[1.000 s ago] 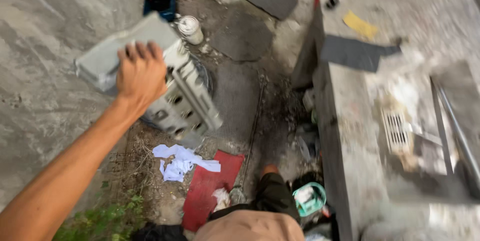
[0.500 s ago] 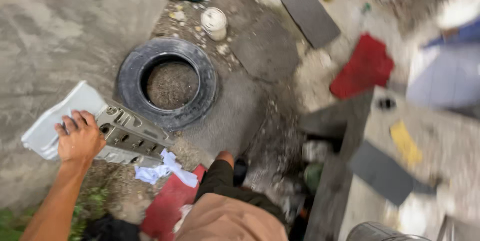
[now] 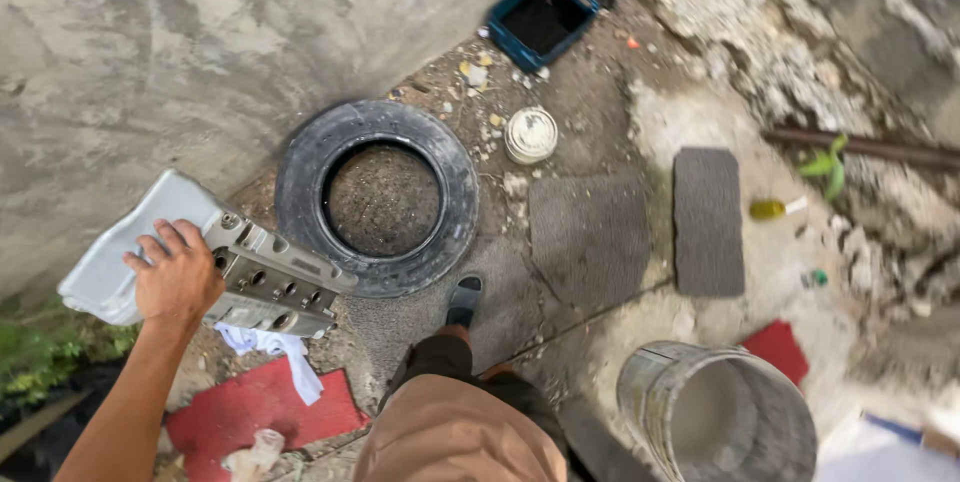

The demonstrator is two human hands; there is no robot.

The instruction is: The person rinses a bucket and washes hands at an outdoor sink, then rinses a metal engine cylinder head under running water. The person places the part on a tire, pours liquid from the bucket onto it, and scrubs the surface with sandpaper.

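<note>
Rough concrete wall, dirt floor, crumbling rubble edge, daylight

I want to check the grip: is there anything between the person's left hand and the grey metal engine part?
Nothing visible. The left hand rests directly on the metal engine part, fingers over its upper left end. A white cloth lies below the part and a tyre beside it, neither in between.

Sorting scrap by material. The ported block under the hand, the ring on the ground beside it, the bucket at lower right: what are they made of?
Ported block: looks like cast metal, likely aluminium; dull grey, machined round holes. The left hand rests on it.
Tyre: black rubber, matte and dusty, filled with dirt.
Bucket: probably plastic or metal crusted with cement; rough grey coating hides the base material.
</note>
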